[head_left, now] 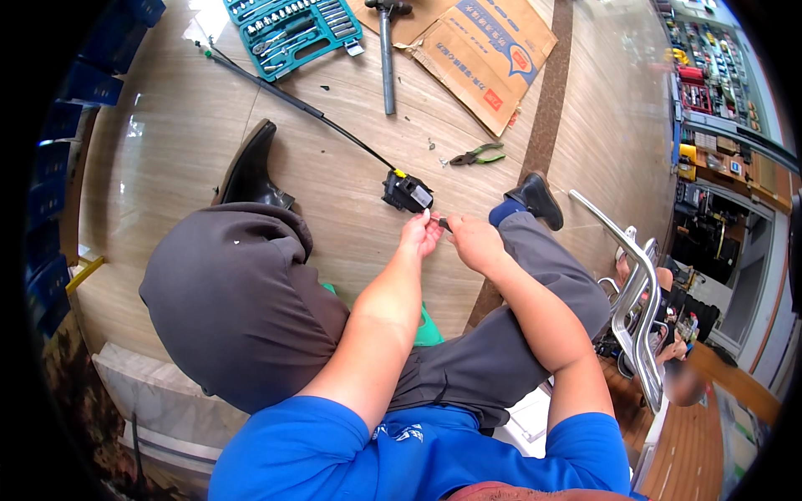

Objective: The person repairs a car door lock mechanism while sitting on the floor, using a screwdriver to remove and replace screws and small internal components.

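Note:
A black plastic unit (407, 193) with a yellow piece on its top lies on the tiled floor between my feet. From it a long black cable (309, 110) runs up to the far left. My left hand (423, 234) is at the unit's near edge, fingertips pinched together; whatever they hold is too small to make out. Beside it my right hand (476, 242) is closed around a small dark-handled tool (445, 224), which points toward the left fingertips. My fingers partly hide the tool, so its exact kind is unclear.
Beyond the unit are green-handled pliers (478, 156), a hammer (386, 63), a teal socket set case (292, 37) and flattened cardboard (480, 63). Small bits are scattered there. A bent metal tube frame (639, 292) stands at right, near another person (681, 380). Blue boxes (48, 196) line the left.

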`<control>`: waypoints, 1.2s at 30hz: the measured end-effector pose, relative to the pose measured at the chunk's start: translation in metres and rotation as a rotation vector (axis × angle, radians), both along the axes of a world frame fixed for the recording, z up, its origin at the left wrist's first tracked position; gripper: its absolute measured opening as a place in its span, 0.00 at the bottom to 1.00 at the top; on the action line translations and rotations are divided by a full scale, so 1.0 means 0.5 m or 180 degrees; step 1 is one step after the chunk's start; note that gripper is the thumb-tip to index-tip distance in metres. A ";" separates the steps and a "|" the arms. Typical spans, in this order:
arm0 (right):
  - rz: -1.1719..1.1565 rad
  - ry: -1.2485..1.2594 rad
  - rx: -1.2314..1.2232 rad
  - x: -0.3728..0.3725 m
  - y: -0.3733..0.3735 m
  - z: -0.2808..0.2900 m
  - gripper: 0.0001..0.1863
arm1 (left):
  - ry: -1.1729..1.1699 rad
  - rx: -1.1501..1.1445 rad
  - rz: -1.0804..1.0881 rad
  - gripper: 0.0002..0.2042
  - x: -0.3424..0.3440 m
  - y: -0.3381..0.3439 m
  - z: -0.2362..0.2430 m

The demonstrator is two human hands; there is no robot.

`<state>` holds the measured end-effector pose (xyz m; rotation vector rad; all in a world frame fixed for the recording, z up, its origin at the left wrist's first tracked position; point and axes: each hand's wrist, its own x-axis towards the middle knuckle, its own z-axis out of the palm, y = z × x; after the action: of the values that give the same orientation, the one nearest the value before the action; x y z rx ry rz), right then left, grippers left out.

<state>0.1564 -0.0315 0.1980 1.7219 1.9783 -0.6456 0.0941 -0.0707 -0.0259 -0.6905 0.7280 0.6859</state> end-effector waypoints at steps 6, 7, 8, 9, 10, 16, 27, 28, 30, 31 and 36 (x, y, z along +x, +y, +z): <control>-0.1070 0.0267 -0.0284 0.032 -0.003 -0.033 0.14 | -0.0090 -0.0058 0.0007 0.09 0.001 0.000 0.024; -0.1061 0.0276 -0.0287 0.026 -0.001 -0.030 0.14 | -0.0081 -0.0059 0.0015 0.09 -0.001 0.000 0.020; -0.0803 0.0097 -0.0388 0.020 -0.001 -0.027 0.14 | -0.0054 -0.0022 -0.0040 0.09 -0.003 0.002 0.014; -0.0534 -0.0079 -0.0490 0.009 0.002 -0.019 0.14 | -0.0022 0.0013 -0.0086 0.08 -0.005 0.002 0.006; -0.0517 -0.0070 -0.0494 0.001 0.000 -0.015 0.14 | -0.0011 0.0010 -0.0070 0.08 -0.007 0.000 -0.002; 0.0402 -0.0380 -0.0297 -0.005 -0.017 -0.014 0.17 | -0.0118 0.0087 -0.0084 0.07 -0.003 -0.009 0.005; 0.0044 -0.0234 -0.0260 0.011 -0.001 -0.030 0.15 | -0.0105 0.0058 0.0063 0.12 -0.013 -0.017 0.035; 0.0040 -0.0234 -0.0290 0.014 -0.005 -0.036 0.15 | 0.0026 -0.0112 0.0035 0.14 -0.011 -0.018 0.044; 0.0299 -0.0464 -0.0325 0.011 -0.010 -0.040 0.13 | 0.0328 -0.0428 0.0083 0.15 -0.018 -0.018 0.051; 0.0305 -0.0461 -0.0341 0.008 -0.010 -0.038 0.13 | 0.0630 -0.0714 0.0133 0.17 -0.021 -0.017 0.051; 0.0269 -0.0501 -0.0496 -0.008 -0.001 -0.027 0.14 | 0.0615 -0.0386 0.0135 0.13 -0.021 0.006 0.038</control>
<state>0.1526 -0.0320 0.1845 1.5392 1.8314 -0.5989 0.0837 -0.0677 -0.0069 -0.7589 0.9407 0.7589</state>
